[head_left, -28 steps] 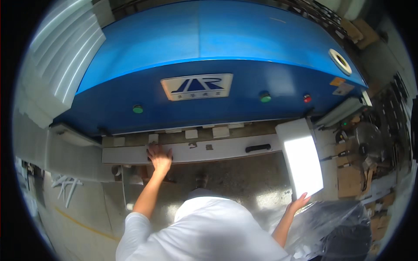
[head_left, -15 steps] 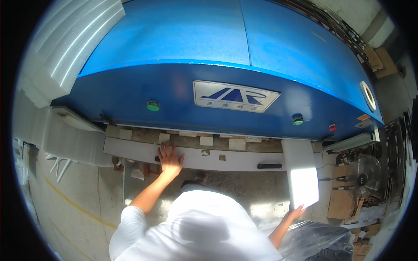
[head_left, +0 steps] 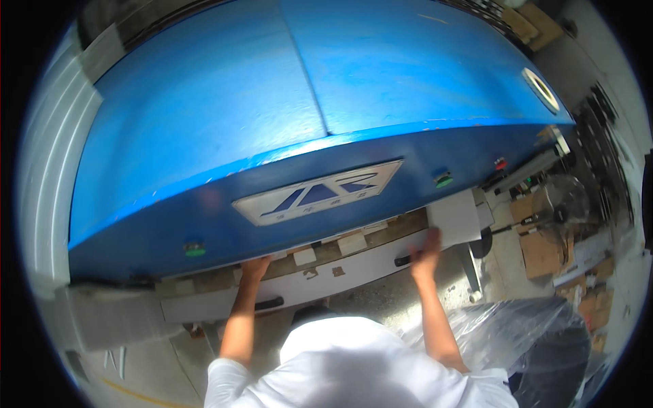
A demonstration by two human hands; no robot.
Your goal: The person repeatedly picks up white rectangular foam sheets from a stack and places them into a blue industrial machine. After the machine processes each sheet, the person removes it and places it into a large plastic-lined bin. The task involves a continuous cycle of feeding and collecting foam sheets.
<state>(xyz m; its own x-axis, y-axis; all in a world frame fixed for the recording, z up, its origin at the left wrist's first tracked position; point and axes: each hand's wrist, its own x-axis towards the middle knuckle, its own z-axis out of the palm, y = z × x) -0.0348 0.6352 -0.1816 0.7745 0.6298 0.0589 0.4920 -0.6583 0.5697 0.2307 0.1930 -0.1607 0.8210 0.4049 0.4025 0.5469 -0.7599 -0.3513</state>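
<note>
My left hand (head_left: 255, 268) reaches up to the lower front edge of a large blue machine (head_left: 299, 197). Its fingertips are hidden beneath that edge, above a pale front board (head_left: 360, 267) with black handles. At the right end of this board lies a white foam-like sheet (head_left: 453, 216), its far end under the machine. Against the sheet's left edge is my right hand (head_left: 426, 254), slightly blurred, fingers stretched forward and thumb apart. It grips nothing that I can see. Several small pale blocks (head_left: 305, 256) sit along the bed behind the board.
Green buttons (head_left: 443, 179) and a red button (head_left: 500, 163) are on the machine's front. White foam sheets (head_left: 58, 149) stand at the left. On the right are a fan (head_left: 559, 207), cardboard (head_left: 541, 255) and clear plastic film (head_left: 503, 330) over something dark.
The white sheet has moved forward under the machine. My right hand has left its near end and come up beside its left edge. My left hand has moved forward; the view has turned.
</note>
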